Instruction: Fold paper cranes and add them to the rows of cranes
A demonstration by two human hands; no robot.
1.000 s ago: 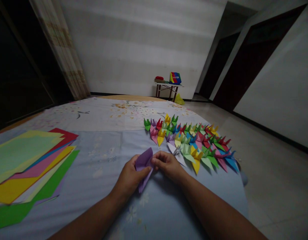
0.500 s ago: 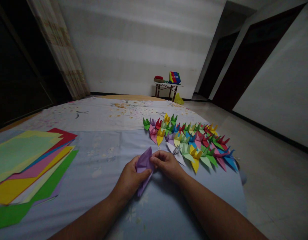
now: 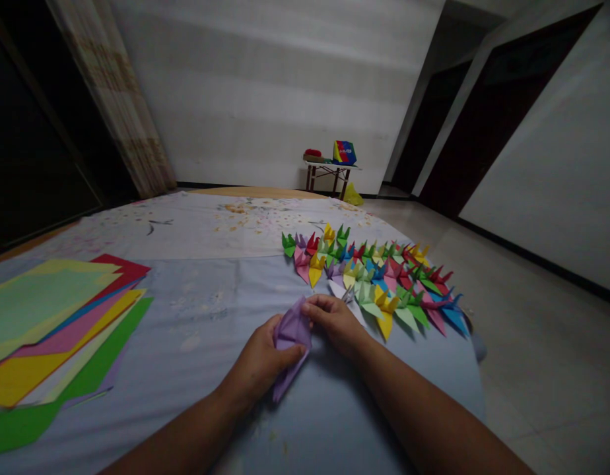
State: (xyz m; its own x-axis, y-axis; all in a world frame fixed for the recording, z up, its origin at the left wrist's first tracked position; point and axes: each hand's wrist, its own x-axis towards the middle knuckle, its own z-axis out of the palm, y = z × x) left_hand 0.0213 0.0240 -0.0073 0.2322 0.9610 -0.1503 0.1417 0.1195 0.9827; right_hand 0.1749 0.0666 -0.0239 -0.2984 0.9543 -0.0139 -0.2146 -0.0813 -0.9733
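A folded piece of purple origami paper (image 3: 291,331) is held above the table, long and pointed at its lower end. My left hand (image 3: 264,349) grips it from the left, with the thumb pressed across its front. At its upper right edge, my right hand (image 3: 333,321) pinches the paper between thumb and fingertips. The fingers behind the paper are hidden. Just beyond my right hand stand rows of folded paper cranes (image 3: 384,310) in many colours.
Coloured paper sheets (image 3: 62,310) lie fanned in a stack at the left. A floral tablecloth (image 3: 196,231) covers the table. Farther back, a small table (image 3: 329,166) by the wall bears a multicoloured box (image 3: 344,152), with a yellow bag (image 3: 353,194) beside it on the floor.
The purple paper has shifted slightly right and down, and tilted a little more to the right. Both hands still hold it. The cranes and sheets have stayed in place.
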